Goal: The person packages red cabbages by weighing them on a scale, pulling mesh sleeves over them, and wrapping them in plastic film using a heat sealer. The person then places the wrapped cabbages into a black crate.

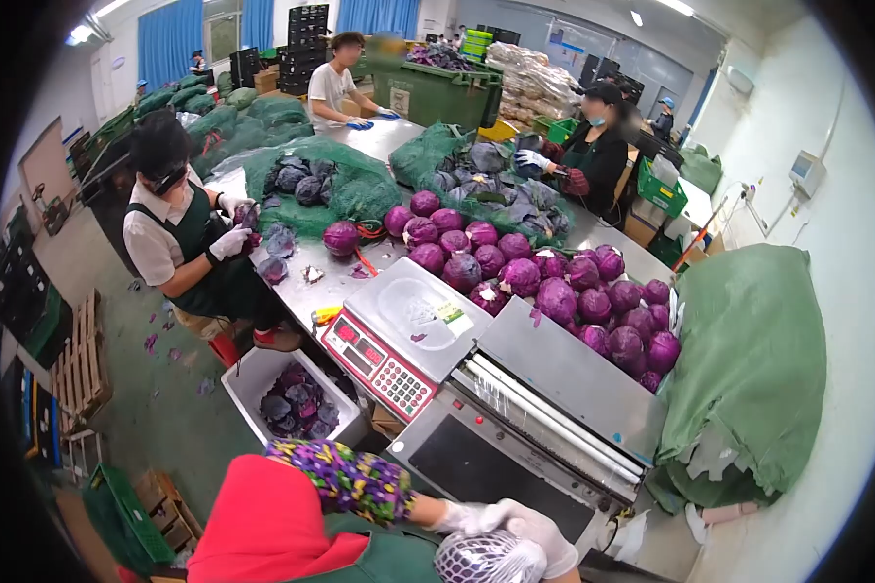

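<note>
At the bottom of the head view, my gloved left hand, below a flowery sleeve, is closed against the top of a round object in white foam netting. My gloved right hand curls around its right side, overlapping the left hand. What the netting covers is mostly hidden. Just beyond my hands is a film-wrapping machine with a dark plate and white rollers. A weighing scale with a red-edged keypad stands to its left.
Purple cabbages are heaped behind the wrapping machine. A white bin of trimmed leaves stands on the floor. A green sack bulges at right. One co-worker holds a cabbage at left; others stand across the steel table.
</note>
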The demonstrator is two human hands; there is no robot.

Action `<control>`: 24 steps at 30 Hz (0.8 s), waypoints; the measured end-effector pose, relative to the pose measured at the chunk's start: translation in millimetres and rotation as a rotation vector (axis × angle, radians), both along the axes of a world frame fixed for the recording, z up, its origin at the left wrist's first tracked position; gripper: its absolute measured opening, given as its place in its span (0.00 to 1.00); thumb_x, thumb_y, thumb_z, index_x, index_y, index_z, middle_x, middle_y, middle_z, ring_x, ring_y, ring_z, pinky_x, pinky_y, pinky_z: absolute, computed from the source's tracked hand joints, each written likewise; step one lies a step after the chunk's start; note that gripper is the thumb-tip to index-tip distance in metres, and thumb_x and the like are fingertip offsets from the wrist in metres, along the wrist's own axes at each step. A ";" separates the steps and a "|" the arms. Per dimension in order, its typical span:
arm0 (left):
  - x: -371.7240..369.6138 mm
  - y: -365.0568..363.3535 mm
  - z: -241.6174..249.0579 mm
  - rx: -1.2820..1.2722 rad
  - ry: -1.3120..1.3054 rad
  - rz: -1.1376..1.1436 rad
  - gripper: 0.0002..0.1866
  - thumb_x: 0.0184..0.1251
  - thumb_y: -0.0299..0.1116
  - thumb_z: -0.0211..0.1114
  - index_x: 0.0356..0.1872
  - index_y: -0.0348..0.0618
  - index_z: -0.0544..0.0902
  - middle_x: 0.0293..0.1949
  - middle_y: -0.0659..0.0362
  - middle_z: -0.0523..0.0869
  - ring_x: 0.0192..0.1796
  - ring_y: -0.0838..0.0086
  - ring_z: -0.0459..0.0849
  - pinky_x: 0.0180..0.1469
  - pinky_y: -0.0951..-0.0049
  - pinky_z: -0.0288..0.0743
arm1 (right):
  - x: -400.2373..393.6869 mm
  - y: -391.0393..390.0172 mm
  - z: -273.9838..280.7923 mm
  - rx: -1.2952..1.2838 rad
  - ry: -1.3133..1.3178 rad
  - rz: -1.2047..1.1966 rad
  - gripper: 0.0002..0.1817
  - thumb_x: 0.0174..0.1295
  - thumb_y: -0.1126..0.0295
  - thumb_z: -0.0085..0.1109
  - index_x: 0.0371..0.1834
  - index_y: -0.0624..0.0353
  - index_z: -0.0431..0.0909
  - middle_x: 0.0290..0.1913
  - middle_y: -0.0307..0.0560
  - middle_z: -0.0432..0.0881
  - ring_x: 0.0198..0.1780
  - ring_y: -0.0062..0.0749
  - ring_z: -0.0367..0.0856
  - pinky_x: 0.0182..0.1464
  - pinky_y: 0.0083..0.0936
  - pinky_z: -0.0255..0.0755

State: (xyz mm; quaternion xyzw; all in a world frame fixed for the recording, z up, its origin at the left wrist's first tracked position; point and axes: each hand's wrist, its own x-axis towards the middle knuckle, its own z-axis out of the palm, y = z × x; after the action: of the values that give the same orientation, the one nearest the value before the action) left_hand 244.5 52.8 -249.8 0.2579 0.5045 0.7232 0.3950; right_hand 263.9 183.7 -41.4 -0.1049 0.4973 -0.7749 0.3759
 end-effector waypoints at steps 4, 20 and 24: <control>-42.9 -83.5 156.4 -0.072 0.349 0.098 0.28 0.76 0.44 0.52 0.70 0.41 0.66 0.55 0.54 0.78 0.58 0.68 0.77 0.62 0.67 0.69 | 1.8 -21.8 -58.7 -0.136 -0.311 -0.103 0.22 0.68 0.62 0.53 0.58 0.68 0.70 0.52 0.53 0.79 0.55 0.40 0.77 0.63 0.33 0.69; 17.2 19.2 194.9 -0.072 -0.197 -0.432 0.58 0.55 0.81 0.44 0.79 0.54 0.43 0.78 0.51 0.48 0.78 0.57 0.50 0.78 0.56 0.44 | 153.7 22.3 -17.0 0.561 0.300 -1.036 0.43 0.62 0.60 0.67 0.74 0.65 0.54 0.68 0.58 0.64 0.70 0.39 0.64 0.72 0.32 0.58; 58.6 100.9 225.4 0.009 -0.425 -0.572 0.49 0.64 0.69 0.54 0.78 0.51 0.49 0.75 0.47 0.55 0.76 0.57 0.56 0.75 0.57 0.53 | 250.9 98.1 21.4 0.328 0.258 -1.387 0.29 0.65 0.68 0.62 0.67 0.65 0.64 0.61 0.45 0.73 0.64 0.26 0.70 0.68 0.26 0.64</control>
State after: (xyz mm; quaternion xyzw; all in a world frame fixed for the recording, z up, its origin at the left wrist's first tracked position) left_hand 303.0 153.7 -24.4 0.2340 0.3152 0.6231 0.6764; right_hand 514.9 281.9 -20.0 0.2018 0.5995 -0.7320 -0.2529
